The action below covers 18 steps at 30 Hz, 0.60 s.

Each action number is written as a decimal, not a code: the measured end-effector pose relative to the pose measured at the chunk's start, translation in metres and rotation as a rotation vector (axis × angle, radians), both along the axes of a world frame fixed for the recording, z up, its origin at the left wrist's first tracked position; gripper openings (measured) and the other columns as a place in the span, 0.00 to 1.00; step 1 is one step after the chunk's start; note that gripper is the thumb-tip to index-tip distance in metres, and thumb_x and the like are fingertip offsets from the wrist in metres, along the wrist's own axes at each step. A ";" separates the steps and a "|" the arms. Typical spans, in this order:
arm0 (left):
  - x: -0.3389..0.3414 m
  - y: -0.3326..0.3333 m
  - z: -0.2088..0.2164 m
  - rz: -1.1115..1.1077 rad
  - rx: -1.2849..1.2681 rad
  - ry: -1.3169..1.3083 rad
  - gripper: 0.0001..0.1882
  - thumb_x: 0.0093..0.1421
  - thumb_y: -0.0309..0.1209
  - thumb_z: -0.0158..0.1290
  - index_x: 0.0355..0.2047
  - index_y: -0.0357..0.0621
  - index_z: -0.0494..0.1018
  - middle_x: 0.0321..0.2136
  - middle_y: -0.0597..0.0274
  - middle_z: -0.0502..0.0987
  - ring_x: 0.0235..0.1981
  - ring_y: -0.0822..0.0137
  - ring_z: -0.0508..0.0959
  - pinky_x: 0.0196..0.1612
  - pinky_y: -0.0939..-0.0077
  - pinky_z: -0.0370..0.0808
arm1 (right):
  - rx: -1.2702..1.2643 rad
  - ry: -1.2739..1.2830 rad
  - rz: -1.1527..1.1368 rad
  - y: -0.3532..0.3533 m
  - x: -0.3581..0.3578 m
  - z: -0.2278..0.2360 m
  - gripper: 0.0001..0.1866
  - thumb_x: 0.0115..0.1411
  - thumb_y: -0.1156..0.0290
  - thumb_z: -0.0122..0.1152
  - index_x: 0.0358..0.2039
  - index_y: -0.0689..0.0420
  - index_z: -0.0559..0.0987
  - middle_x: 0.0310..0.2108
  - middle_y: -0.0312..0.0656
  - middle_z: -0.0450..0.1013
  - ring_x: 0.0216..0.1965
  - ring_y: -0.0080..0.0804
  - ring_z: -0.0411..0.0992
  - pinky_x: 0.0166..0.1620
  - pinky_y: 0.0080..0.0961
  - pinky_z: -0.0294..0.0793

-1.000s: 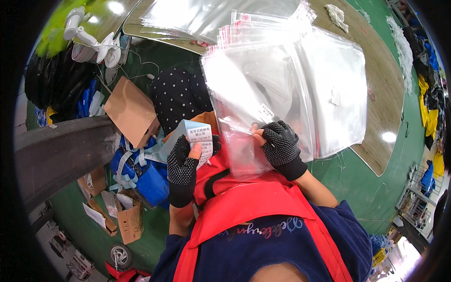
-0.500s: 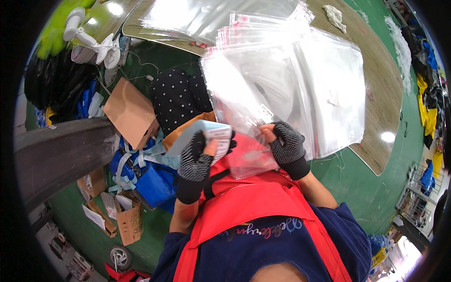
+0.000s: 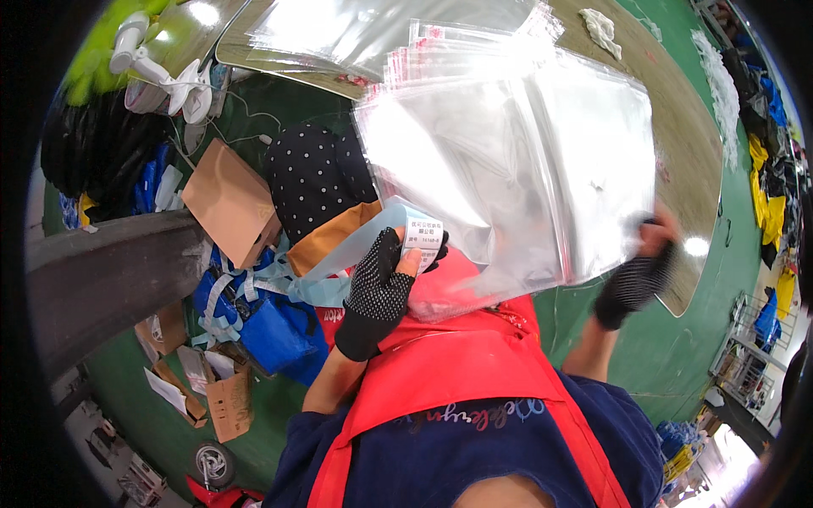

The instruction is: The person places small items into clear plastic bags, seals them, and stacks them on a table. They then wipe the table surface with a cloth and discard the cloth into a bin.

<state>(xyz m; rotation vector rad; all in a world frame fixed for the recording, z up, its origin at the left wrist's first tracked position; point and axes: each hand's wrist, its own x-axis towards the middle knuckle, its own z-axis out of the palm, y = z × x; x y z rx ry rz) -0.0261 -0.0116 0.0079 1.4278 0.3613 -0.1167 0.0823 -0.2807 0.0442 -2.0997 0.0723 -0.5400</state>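
My left hand, in a black dotted fingerless glove, is closed round the end of a strip of white stickers on pale blue backing. The thumb presses on the printed face, and the backing trails down to the left. Before me lies a fanned stack of clear plastic bags with red-marked edges. The front corner of one bag hangs over my red apron, beside the left hand. My right hand, gloved alike, is at the stack's right edge. Motion blurs its fingers, so their grip is unclear.
The bags rest on a wood-grain table with a crumpled white scrap. To the left are a polka-dot cloth, a cardboard box, a blue bag and a dark curved beam. Smaller open cartons stand on the green floor.
My right hand has left the bag's near corner and swung right to the stack's edge. The left hand has shifted slightly right and down, turning the sticker strip's printed face into view.
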 end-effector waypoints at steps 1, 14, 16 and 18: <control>0.000 0.000 0.005 -0.007 0.097 0.003 0.15 0.63 0.28 0.42 0.47 0.33 0.65 0.39 0.53 0.74 0.39 0.64 0.76 0.43 0.74 0.73 | 0.096 0.190 0.318 0.039 -0.017 0.001 0.16 0.61 0.66 0.50 0.46 0.62 0.72 0.37 0.41 0.72 0.38 0.26 0.69 0.44 0.25 0.67; -0.024 0.009 0.032 -0.135 0.558 0.019 0.15 0.56 0.34 0.54 0.39 0.35 0.73 0.29 0.46 0.77 0.30 0.54 0.79 0.35 0.67 0.74 | 0.214 0.367 1.081 0.116 -0.019 -0.013 0.09 0.48 0.70 0.66 0.32 0.55 0.82 0.23 0.40 0.69 0.27 0.30 0.68 0.32 0.24 0.68; -0.022 0.010 0.038 -0.191 0.618 0.008 0.15 0.56 0.34 0.54 0.39 0.35 0.73 0.29 0.46 0.77 0.31 0.54 0.79 0.35 0.67 0.73 | 0.315 0.504 1.118 0.111 -0.016 -0.013 0.07 0.50 0.71 0.65 0.30 0.59 0.81 0.24 0.39 0.70 0.28 0.27 0.68 0.32 0.22 0.68; -0.019 0.011 0.041 -0.222 0.651 -0.036 0.15 0.56 0.34 0.54 0.39 0.35 0.73 0.30 0.45 0.77 0.31 0.54 0.79 0.36 0.67 0.73 | 0.353 0.556 1.066 0.107 -0.010 -0.014 0.06 0.50 0.72 0.64 0.28 0.61 0.80 0.24 0.40 0.70 0.27 0.26 0.69 0.32 0.21 0.68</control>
